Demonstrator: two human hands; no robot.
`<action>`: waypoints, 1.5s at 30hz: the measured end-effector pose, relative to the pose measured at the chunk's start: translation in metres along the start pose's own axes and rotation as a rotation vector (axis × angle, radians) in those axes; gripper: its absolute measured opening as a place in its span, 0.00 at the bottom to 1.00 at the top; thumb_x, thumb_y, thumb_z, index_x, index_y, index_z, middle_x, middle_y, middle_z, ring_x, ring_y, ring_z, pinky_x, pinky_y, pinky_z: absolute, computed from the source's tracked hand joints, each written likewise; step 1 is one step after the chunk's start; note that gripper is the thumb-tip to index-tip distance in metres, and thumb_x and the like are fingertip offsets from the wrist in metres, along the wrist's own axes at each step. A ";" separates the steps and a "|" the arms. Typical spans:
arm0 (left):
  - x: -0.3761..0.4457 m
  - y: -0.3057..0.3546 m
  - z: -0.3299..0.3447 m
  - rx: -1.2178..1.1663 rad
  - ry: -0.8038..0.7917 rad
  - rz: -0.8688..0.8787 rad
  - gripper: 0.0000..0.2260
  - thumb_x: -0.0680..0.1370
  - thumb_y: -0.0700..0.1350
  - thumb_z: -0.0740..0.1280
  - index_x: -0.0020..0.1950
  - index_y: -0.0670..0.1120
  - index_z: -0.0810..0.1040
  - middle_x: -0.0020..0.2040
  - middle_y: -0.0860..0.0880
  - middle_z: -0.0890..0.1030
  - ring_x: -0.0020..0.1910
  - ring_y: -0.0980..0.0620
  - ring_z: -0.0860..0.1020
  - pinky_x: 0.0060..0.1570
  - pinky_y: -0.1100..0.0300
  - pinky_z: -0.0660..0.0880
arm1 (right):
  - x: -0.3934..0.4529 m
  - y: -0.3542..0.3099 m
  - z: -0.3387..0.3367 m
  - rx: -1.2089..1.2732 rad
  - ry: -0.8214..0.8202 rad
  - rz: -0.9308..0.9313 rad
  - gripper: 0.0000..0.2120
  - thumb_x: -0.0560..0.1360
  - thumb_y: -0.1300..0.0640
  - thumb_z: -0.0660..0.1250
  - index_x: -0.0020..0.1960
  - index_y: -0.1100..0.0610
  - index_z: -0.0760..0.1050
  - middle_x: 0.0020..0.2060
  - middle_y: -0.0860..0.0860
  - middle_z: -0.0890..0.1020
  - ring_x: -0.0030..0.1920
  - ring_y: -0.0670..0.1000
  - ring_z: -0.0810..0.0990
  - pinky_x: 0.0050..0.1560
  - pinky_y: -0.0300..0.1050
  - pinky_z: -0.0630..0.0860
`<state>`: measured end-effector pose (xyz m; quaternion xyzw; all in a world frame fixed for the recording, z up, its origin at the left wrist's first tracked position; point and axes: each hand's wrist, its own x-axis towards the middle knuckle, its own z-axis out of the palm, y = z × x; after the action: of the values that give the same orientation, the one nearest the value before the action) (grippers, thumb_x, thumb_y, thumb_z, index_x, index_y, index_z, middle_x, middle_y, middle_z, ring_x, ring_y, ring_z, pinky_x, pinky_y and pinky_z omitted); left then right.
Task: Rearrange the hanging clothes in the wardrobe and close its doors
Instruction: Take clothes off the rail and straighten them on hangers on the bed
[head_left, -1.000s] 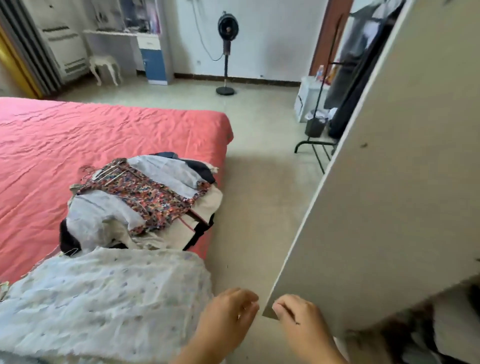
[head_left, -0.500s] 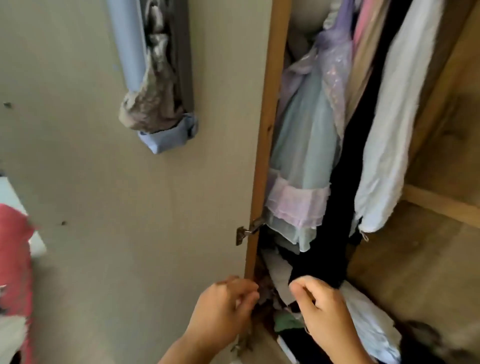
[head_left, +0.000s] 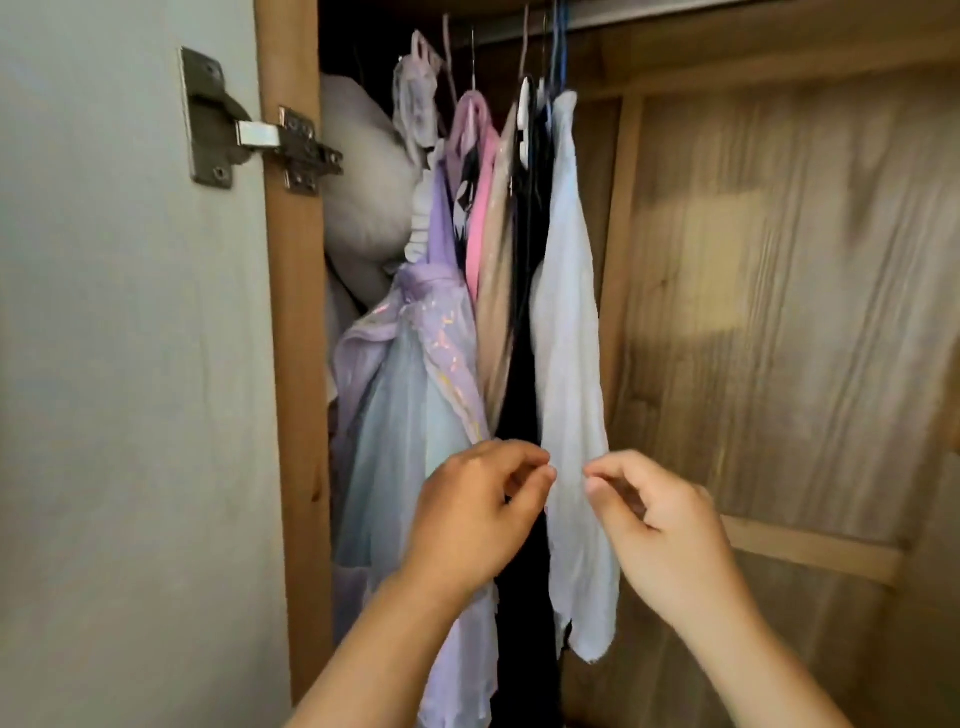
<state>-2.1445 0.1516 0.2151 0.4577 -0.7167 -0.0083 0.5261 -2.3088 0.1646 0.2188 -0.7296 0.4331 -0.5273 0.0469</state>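
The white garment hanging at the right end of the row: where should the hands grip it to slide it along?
Probably high on the white garment, near its hanger, from the right, where the wardrobe is open; its left side presses against the dark clothes.

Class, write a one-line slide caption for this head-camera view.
Two hands raised before a white garment hanging among dresses in an open wardrobe.

Two hands are raised before the wardrobe: the left hand and the right hand. One metal hinge joins the one open door to the frame. About five garments hang from the rail, though their overlap keeps the count uncertain.
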 end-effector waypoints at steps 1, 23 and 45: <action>0.014 -0.002 -0.001 -0.018 0.035 0.017 0.17 0.71 0.61 0.59 0.49 0.54 0.82 0.42 0.57 0.82 0.39 0.61 0.79 0.44 0.57 0.77 | 0.013 -0.001 0.000 -0.011 0.029 -0.010 0.04 0.73 0.60 0.68 0.43 0.52 0.80 0.34 0.44 0.81 0.38 0.42 0.78 0.38 0.35 0.72; 0.222 0.039 -0.053 0.072 0.359 0.103 0.23 0.70 0.53 0.71 0.63 0.55 0.72 0.50 0.55 0.77 0.45 0.53 0.76 0.48 0.50 0.77 | 0.282 -0.086 -0.033 0.093 0.161 -0.080 0.13 0.70 0.49 0.70 0.44 0.58 0.76 0.38 0.48 0.75 0.43 0.51 0.75 0.44 0.49 0.74; 0.214 0.031 -0.053 0.142 0.352 0.118 0.23 0.70 0.52 0.72 0.63 0.57 0.71 0.50 0.59 0.75 0.47 0.59 0.75 0.51 0.54 0.76 | 0.307 -0.053 -0.031 0.154 0.179 0.024 0.18 0.78 0.60 0.59 0.31 0.54 0.59 0.28 0.48 0.64 0.27 0.47 0.63 0.26 0.39 0.57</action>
<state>-2.1297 0.0524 0.4134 0.4452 -0.6381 0.1532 0.6092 -2.2821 0.0006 0.4843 -0.6686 0.4026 -0.6212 0.0703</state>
